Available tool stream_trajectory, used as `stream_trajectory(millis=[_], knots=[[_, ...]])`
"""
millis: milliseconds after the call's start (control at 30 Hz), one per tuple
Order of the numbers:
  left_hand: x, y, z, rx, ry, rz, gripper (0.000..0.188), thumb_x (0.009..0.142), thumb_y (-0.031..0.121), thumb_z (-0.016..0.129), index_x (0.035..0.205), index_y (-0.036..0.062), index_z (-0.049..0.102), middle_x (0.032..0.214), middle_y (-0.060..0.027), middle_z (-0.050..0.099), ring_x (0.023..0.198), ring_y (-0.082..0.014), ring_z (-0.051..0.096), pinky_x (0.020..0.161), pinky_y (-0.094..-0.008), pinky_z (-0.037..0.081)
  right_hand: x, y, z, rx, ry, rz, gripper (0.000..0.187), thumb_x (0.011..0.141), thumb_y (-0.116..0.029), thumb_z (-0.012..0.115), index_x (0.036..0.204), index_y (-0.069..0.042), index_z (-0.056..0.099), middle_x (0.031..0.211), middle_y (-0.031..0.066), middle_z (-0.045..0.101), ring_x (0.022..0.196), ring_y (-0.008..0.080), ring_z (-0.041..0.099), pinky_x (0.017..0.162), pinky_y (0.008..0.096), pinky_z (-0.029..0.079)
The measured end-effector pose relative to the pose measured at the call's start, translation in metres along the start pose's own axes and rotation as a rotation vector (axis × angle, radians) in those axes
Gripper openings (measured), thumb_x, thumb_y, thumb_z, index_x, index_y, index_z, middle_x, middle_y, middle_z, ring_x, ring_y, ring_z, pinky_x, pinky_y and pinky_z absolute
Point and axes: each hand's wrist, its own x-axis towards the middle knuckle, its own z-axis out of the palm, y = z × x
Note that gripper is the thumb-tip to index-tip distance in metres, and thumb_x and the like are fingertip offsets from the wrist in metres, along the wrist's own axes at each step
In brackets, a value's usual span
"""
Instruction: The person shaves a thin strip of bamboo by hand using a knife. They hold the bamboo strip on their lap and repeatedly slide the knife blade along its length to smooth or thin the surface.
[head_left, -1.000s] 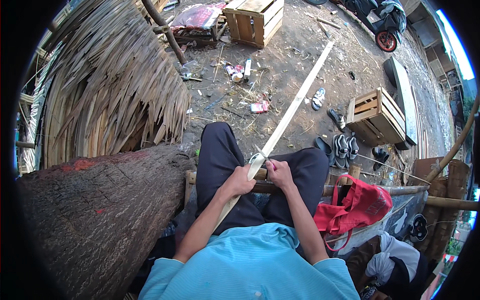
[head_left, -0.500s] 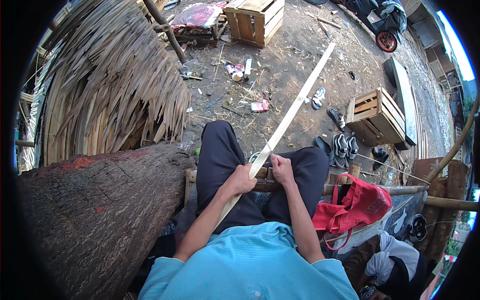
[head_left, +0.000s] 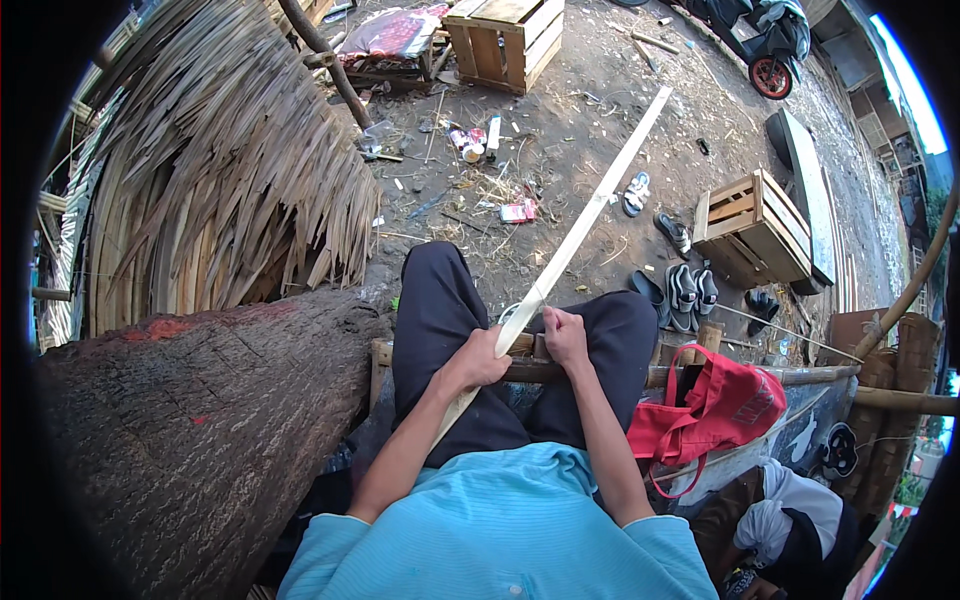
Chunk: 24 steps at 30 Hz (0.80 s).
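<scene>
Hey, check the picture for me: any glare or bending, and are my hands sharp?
Head view, upper right: the sky is blown out nearly white; head view, right edge: the pole looks curved, perhaps partly from the lens; head view, sides: black rim; head view, middle: the left hand, right hand and pale strip look fairly sharp.

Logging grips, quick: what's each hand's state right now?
Left hand: closed, holding the long pale wooden strip.
Right hand: closed in a fist; what it holds, if anything, cannot be told.
</scene>
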Motion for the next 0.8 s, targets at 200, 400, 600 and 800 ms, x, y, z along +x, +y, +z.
stream_trajectory(millis=[200,400,600,800], knots=[[-0.006,0.005,-0.005,-0.031,-0.024,-0.030,0.038,0.071,0.010,0.058,0.102,-0.0117,0.053,0.083,-0.0321,0.061,0.083,-0.0423,0.063,0.074,-0.0418,0.050,-0.004,0.000,-0.001,0.052,-0.047,-0.080,0.044,0.091,-0.035,0.048,0.064,-0.001,0.053,0.056,0.0213,0.049,0.054,0.0395,0.054,0.049,0.0442,0.039],[0.002,-0.008,0.006,-0.016,0.022,0.000,0.040,0.070,0.012,0.057,0.101,-0.0118,0.053,0.083,-0.0328,0.060,0.084,-0.0435,0.062,0.075,-0.0420,0.050,-0.015,-0.007,0.006,-0.093,-0.146,-0.234,0.042,0.088,-0.037,0.051,0.062,-0.005,0.051,0.053,0.0173,0.052,0.053,0.0373,0.056,0.049,0.0458,0.042],[0.000,-0.006,0.005,0.089,0.009,0.037,0.042,0.071,0.012,0.055,0.103,-0.0145,0.051,0.084,-0.0342,0.060,0.085,-0.0447,0.061,0.075,-0.0430,0.050,-0.017,-0.001,0.014,-0.183,-0.050,-0.326,0.046,0.089,-0.045,0.046,0.065,-0.006,0.053,0.051,0.0179,0.050,0.052,0.0383,0.056,0.047,0.0465,0.043],[-0.002,-0.008,0.003,0.082,0.019,-0.008,0.040,0.071,0.012,0.056,0.099,-0.0157,0.049,0.084,-0.0356,0.059,0.084,-0.0460,0.061,0.075,-0.0437,0.050,-0.005,0.005,0.017,-0.325,0.083,-0.155,0.049,0.090,-0.049,0.043,0.067,-0.007,0.056,0.053,0.0200,0.052,0.053,0.0405,0.056,0.049,0.0496,0.044]])
